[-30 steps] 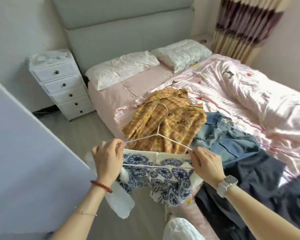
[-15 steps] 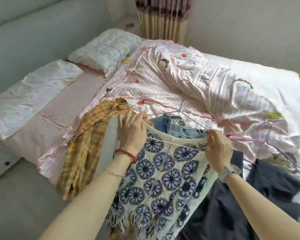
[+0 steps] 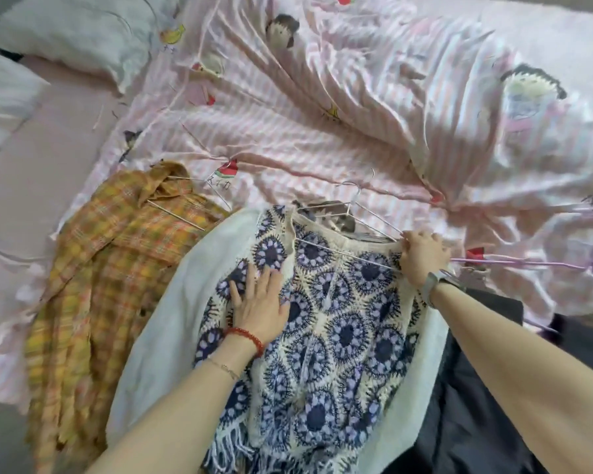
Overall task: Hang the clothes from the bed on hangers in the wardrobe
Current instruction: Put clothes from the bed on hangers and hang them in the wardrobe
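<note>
Pressing: left hand (image 3: 259, 304), fingers flat, on blue-and-cream floral crochet top (image 3: 326, 323)
Gripping: right hand (image 3: 423, 256), fingers around thin white wire hanger (image 3: 343, 253) and shoulder
Changed: top now laid on bed (image 3: 288, 131), previously lifted
Meaning: hanger half-fitted

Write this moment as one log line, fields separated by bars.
left hand: flat on crochet top | right hand: grips top's shoulder at white hanger | top: lying on bed

blue floral crochet top (image 3: 326, 323) lies flat on bed, white wire hanger (image 3: 348, 230) seemingly inside neckline
</note>
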`<state>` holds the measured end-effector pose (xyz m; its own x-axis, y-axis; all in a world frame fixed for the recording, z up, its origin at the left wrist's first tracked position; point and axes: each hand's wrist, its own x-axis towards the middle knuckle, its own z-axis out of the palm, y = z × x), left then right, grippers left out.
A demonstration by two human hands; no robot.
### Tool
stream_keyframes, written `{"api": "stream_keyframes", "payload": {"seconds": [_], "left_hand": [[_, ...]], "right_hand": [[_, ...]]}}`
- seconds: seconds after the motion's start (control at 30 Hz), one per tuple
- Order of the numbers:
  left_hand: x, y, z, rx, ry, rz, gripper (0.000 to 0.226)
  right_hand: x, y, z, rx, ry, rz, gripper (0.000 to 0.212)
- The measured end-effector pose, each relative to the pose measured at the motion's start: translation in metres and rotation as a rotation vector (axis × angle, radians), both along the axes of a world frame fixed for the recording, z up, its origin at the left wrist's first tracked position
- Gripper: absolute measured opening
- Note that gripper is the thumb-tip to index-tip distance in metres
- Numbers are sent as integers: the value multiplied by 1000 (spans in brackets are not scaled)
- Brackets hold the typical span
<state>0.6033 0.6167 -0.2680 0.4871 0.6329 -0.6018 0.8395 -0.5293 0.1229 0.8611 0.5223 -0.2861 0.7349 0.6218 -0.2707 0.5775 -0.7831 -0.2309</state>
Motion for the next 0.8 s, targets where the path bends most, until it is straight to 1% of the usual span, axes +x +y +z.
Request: {"api": "stream_keyframes", "payload": {"seconds": [0.07,0.13,0.2,0.3,0.37,0.53,0.63,0.8], "left_hand": [[-6,-6,-13,17,41,-108,64],[-8,-14,-18,33,68,-164,61],[-8,-19,-19,43,90,-176,60],[-6,-15,-14,37,37,-117,58],[-6,-11,-4,63,-39,-50,56],[-35,-8,42,244,-160,108,53],[-80,-20,71,355,-216,211,50],[-191,-71,114,567,-307,462,39]], "right_hand": [[1,5,-17,-69,16,31,27],[-1,7,-29,-132,50,73,42],[-6,8,-35,-211,49,122,54],[-19,8,-30,-235,7,199,57],[-34,10,-17,-182,11,230,56],[-98,17,37,36,106,291,55],[-148,13,72,159,158,398,53],[-254,-3,117,373,191,658,39]]}}
